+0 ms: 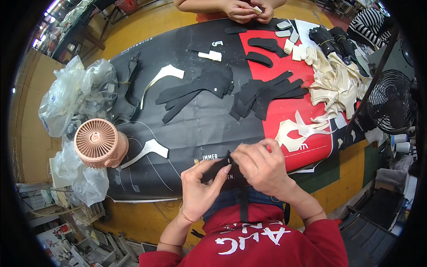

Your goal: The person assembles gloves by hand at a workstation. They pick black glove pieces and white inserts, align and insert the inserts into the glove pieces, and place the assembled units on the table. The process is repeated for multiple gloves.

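Note:
At the near edge of the table, my left hand (198, 184) pinches a narrow black fabric piece (215, 171) between thumb and fingers. My right hand (264, 169) is beside it, fingers curled and pressed together at the piece's upper end; its fingertips are partly hidden. A black strip (244, 207) hangs below the hands against the red shirt, and I cannot tell whether it belongs to the same piece. Beyond my hands lie two stacks of black fabric pieces, a left stack (202, 86) and a right stack (267, 93). Cream cut pieces (291, 133) lie right of my right hand.
A pink fan (100, 143) and plastic bags (84, 93) occupy the table's left end. A cream fabric heap (336, 84) and black bundles (331, 41) are at the far right, near a black fan (391, 101). Across the table, another person's hands (249, 11) hold a small pale piece.

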`<state>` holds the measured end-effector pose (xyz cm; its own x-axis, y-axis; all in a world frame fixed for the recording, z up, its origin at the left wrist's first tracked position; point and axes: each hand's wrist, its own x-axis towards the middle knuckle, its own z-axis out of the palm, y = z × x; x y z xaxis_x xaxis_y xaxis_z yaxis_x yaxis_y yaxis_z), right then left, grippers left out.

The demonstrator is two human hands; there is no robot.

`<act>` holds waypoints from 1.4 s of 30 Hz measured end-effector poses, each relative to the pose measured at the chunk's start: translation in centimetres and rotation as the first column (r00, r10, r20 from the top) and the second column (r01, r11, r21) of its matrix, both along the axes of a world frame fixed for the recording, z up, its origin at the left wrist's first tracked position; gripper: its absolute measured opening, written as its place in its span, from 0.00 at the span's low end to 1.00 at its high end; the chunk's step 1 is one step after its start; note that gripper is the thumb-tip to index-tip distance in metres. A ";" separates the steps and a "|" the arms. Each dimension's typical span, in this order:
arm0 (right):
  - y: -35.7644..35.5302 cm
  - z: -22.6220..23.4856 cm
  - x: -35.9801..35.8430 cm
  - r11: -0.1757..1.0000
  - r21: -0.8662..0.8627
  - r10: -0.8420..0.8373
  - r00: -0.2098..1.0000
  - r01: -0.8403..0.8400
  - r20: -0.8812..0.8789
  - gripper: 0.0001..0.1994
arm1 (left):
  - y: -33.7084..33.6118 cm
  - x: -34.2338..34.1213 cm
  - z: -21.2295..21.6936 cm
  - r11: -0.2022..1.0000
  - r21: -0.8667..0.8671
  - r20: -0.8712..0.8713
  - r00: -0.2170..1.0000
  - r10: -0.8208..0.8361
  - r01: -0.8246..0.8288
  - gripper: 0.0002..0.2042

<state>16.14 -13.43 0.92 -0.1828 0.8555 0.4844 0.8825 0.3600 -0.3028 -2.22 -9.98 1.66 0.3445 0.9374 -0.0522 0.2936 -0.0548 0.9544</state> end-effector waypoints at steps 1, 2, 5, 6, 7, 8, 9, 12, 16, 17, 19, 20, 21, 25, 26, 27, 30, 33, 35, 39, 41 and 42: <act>0.1 0.1 0.3 0.999 -0.003 -0.038 0.999 0.038 -0.016 0.10 | -0.2 0.0 0.2 0.999 -0.033 -0.013 0.999 0.030 -0.030 0.08; 0.2 0.3 0.8 0.997 -0.007 -0.076 0.997 0.076 -0.031 0.11 | -0.3 -0.3 0.4 1.000 0.017 -0.070 0.998 0.000 0.001 0.08; 0.5 0.8 2.6 0.995 -0.055 -0.085 0.988 0.079 -0.127 0.12 | -0.1 -1.1 1.0 0.976 0.187 -0.192 0.979 -0.075 0.111 0.09; 0.5 0.9 2.9 0.998 -0.063 -0.036 0.984 0.025 -0.176 0.11 | 0.1 -1.3 1.0 0.953 0.259 -0.203 0.974 -0.102 0.154 0.09; 0.3 1.0 2.9 0.997 -0.054 0.037 0.985 -0.047 -0.171 0.11 | 0.2 -1.3 1.0 0.920 0.337 -0.219 0.967 -0.130 0.201 0.09; 0.0 1.1 2.8 0.994 -0.041 0.094 0.980 -0.103 -0.174 0.11 | 0.3 -1.4 1.1 0.946 0.271 -0.197 0.972 -0.127 0.178 0.09; -0.3 1.1 2.5 0.985 -0.048 0.154 0.974 -0.164 -0.168 0.11 | 0.3 -1.4 1.1 0.964 0.212 -0.178 0.976 -0.123 0.160 0.09; -1.1 0.9 1.2 0.990 0.054 0.130 0.991 -0.129 -0.018 0.12 | 0.3 -0.9 1.3 0.981 0.171 -0.101 0.992 -0.074 0.091 0.08; -1.1 0.4 0.4 0.994 0.077 0.077 0.996 -0.080 0.042 0.14 | -0.4 -0.3 1.6 0.993 0.081 -0.121 0.990 -0.071 0.082 0.08; -1.1 0.4 0.4 0.994 0.086 0.066 0.997 -0.070 0.049 0.13 | -0.6 -0.2 1.5 0.992 0.096 -0.127 0.990 -0.065 0.077 0.08; -1.1 0.2 0.4 0.994 0.079 0.069 0.996 -0.074 0.063 0.12 | -0.7 0.0 1.1 0.977 0.194 -0.087 0.994 -0.072 0.087 0.08; -1.2 0.2 0.4 0.993 0.082 0.075 0.994 -0.081 0.077 0.12 | -0.8 0.1 1.0 0.974 0.207 -0.093 0.993 -0.072 0.090 0.08; -1.3 0.0 0.3 0.995 0.072 0.069 0.994 -0.075 0.079 0.11 | -0.9 0.0 0.8 0.971 0.221 -0.099 0.992 -0.074 0.095 0.08; -1.9 -0.6 0.2 0.999 -0.001 0.037 0.996 -0.037 0.081 0.10 | -1.1 -0.2 0.6 0.981 0.135 -0.146 0.982 -0.117 0.137 0.09; -2.1 -0.7 0.4 0.999 -0.033 0.037 0.996 -0.035 0.078 0.09 | -1.0 -0.3 0.8 0.982 0.106 -0.145 0.979 -0.141 0.157 0.09; -2.1 -0.8 0.8 0.997 -0.042 -0.062 0.993 0.067 0.099 0.09 | -1.0 -0.5 1.0 0.982 0.074 -0.145 0.977 -0.159 0.171 0.09; -2.1 -0.8 3.5 0.961 -0.096 -0.250 0.964 0.258 0.094 0.06 | -0.3 -1.2 1.6 0.969 -0.016 -0.217 0.945 -0.245 0.248 0.10; -3.5 -0.1 5.9 0.944 -0.277 -0.184 0.983 0.177 0.002 0.06 | 1.3 -1.0 1.1 0.943 -0.028 -0.390 0.865 -0.316 0.332 0.13; -5.0 0.2 6.0 0.919 -0.385 -0.122 0.991 0.090 -0.060 0.07 | 2.6 -0.1 0.0 0.926 0.057 -0.472 0.827 -0.305 0.374 0.14; -5.5 -0.6 4.7 0.946 -0.296 -0.187 0.970 0.135 -0.153 0.05 | 4.0 2.8 -2.2 0.887 0.272 -0.584 0.796 -0.157 0.374 0.17; -5.0 -0.8 4.4 0.982 -0.155 -0.137 0.966 0.104 -0.221 0.08 | 4.3 3.1 -2.6 0.869 0.364 -0.613 0.788 -0.047 0.336 0.19; -4.7 -0.7 4.6 0.991 -0.127 -0.060 0.971 0.031 -0.233 0.09 | 4.3 2.9 -2.6 0.856 0.386 -0.629 0.777 -0.027 0.343 0.21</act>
